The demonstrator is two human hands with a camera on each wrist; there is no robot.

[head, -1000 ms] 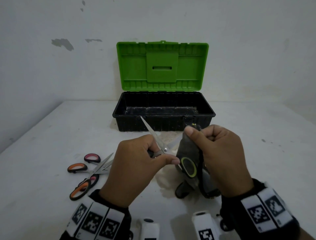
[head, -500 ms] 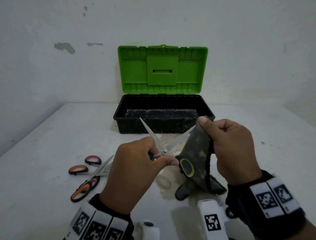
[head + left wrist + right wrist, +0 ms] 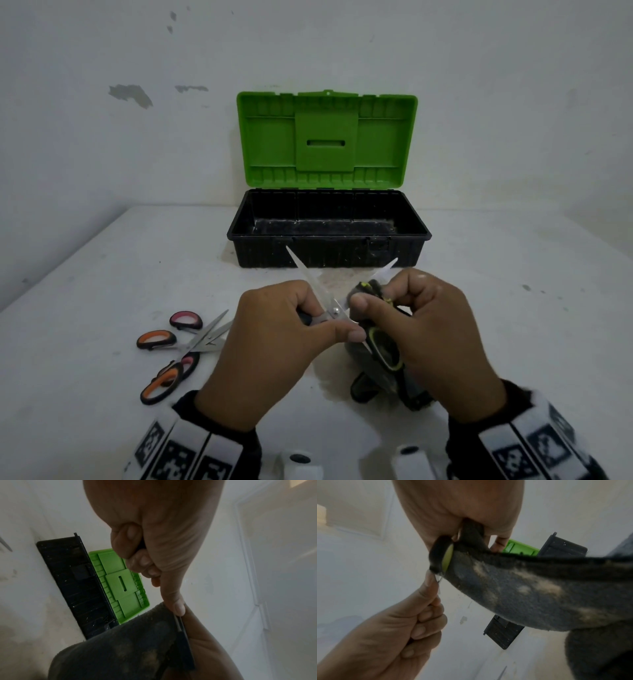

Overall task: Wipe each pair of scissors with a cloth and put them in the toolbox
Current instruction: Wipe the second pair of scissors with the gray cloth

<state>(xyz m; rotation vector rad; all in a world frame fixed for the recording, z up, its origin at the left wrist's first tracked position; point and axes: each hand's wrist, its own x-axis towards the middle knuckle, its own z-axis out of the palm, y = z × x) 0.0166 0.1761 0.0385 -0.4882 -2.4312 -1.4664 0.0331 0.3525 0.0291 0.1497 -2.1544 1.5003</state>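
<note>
Wiping the first scissors, toolbox (image 3: pixel 329 251) still empty.
My left hand (image 3: pixel 274 349) grips open scissors (image 3: pixel 310 279); right hand (image 3: pixel 424 335) pinches cloth (image 3: pixel 382 349) around one blade; next, the other blade.

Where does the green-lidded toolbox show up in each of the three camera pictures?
Head: toolbox centre, beyond both hands, lid upright.
Left wrist: toolbox left of centre, tilted, behind the fingers.
Right wrist: toolbox upper right, partly behind the cloth.
Shared landmark: its green lid.
</note>
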